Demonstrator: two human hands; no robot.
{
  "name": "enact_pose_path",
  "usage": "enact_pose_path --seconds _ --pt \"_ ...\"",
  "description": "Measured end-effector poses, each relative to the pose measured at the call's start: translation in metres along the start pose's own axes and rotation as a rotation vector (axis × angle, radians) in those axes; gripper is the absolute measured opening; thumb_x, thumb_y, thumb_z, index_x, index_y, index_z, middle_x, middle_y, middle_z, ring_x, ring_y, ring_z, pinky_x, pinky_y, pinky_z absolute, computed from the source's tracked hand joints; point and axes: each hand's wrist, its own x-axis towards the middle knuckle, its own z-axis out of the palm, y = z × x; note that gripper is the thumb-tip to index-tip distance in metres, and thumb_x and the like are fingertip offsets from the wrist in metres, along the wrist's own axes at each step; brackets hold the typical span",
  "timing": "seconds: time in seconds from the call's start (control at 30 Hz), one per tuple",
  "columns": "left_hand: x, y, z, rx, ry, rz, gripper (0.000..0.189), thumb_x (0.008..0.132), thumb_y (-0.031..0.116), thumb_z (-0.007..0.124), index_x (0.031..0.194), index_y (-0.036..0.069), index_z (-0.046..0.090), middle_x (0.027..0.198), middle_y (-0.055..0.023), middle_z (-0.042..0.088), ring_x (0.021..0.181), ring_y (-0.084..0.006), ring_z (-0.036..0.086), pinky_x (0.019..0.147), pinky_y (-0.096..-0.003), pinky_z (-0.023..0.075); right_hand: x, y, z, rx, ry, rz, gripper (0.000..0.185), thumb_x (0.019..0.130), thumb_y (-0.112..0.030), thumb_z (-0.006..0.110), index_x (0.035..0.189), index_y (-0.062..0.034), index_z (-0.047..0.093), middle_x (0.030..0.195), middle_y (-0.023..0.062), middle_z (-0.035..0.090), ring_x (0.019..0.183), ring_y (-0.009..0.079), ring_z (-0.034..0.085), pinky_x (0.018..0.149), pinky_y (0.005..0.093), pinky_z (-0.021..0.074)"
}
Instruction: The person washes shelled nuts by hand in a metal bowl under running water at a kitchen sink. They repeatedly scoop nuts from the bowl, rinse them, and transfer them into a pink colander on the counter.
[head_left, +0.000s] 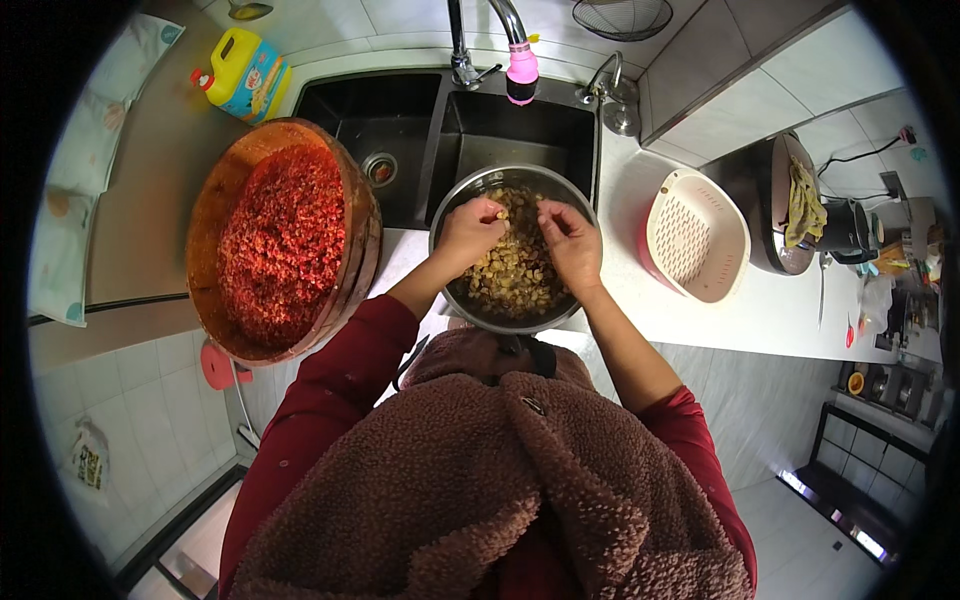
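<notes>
A round metal basin stands at the front edge of the sink, with many small yellowish-brown pieces lying in water. My left hand is over the basin's left part, its thumb and fingers closed on a small yellow piece. Over the right part is my right hand, thumb and fingertips close together; whether it holds a piece cannot be told. To the left, a large wooden tub holds finely chopped red food, seemingly chillies.
Behind the basin is a black double sink with a faucet and a pink spout attachment. A yellow detergent jug stands back left. A white and pink plastic strainer basket rests on the right counter, beside a dark appliance.
</notes>
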Motion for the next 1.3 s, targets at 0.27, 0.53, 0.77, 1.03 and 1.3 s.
enact_pose_path --seconds 0.27,0.53,0.77,1.03,1.3 --pt "-0.041 0.023 -0.015 -0.540 -0.279 -0.262 0.019 0.089 0.013 0.069 0.103 0.000 0.066 0.083 -0.0001 0.062 0.069 -0.0066 0.056 0.058 -0.0208 0.0443 -0.032 -0.003 0.015 0.256 -0.110 0.176 0.023 0.092 -0.004 0.068 0.114 -0.0020 0.068 0.093 -0.0007 0.067 0.086 0.0060 0.058 0.080 0.0203 0.0488" --pt "-0.058 0.017 -0.022 -0.569 -0.418 -0.309 0.024 0.093 0.024 0.068 0.106 0.005 0.066 0.086 0.0010 0.064 0.071 -0.0045 0.055 0.060 -0.0199 0.0433 -0.056 -0.014 0.022 0.474 -0.117 0.311 0.013 0.096 -0.006 0.061 0.107 -0.0009 0.067 0.095 0.0028 0.069 0.084 0.0105 0.064 0.076 0.0242 0.0534" --pt "-0.063 0.010 -0.024 -0.658 -0.459 -0.407 0.021 0.096 0.025 0.065 0.105 0.005 0.066 0.089 -0.0005 0.065 0.069 -0.0054 0.053 0.060 -0.0210 0.0435 -0.071 -0.018 0.023 0.603 -0.093 0.520 0.014 0.099 -0.011 0.058 0.108 -0.0028 0.064 0.095 0.0053 0.068 0.084 0.0143 0.066 0.076 0.0281 0.0552" --pt "-0.061 0.006 -0.028 -0.775 -0.534 -0.529 0.015 0.097 0.020 0.062 0.099 0.005 0.064 0.087 -0.0009 0.063 0.071 -0.0086 0.053 0.063 -0.0225 0.0448 -0.077 -0.023 0.025 0.585 -0.098 0.492 0.014 0.100 -0.012 0.058 0.109 -0.0035 0.064 0.096 0.0045 0.068 0.083 0.0140 0.065 0.076 0.0279 0.0549" --pt "-0.059 -0.008 -0.029 -0.928 -0.622 -0.662 0.015 0.097 0.017 0.062 0.104 0.004 0.062 0.095 -0.0046 0.062 0.080 -0.0115 0.056 0.067 -0.0243 0.0458 -0.082 -0.016 0.029 0.492 -0.099 0.421 0.013 0.099 -0.011 0.058 0.108 -0.0029 0.064 0.095 0.0025 0.067 0.083 0.0124 0.065 0.078 0.0280 0.0551"
